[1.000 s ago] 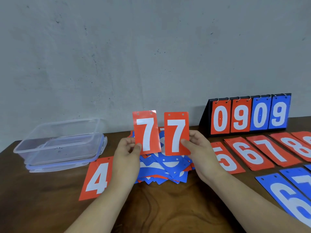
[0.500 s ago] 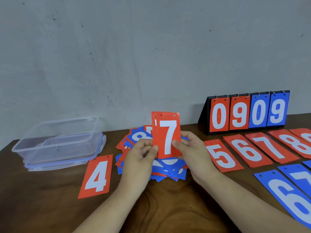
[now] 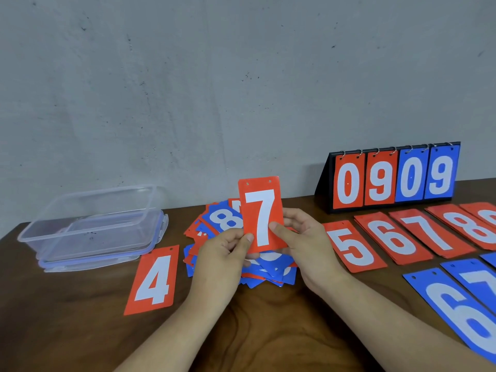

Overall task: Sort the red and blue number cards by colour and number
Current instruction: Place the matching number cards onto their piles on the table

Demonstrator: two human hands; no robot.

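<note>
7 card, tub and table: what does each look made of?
7 card: thin stiff plastic or laminated card, semi-gloss; it stands flat though held only low down, two punched holes on top. Tub: clear plastic, smooth; what lies behind shows through its walls. Table: dark wood or veneer, polished; swirling grain and soft reflections show.

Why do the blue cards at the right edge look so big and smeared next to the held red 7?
Head view: the wide-angle lens stretches things close by and near the edge, so the blue 6 card looks large, soft and cut off; head view, mid-frame: the red 7 card, pinched by the left hand and right hand, is sharp; lighting is soft and even.
</note>
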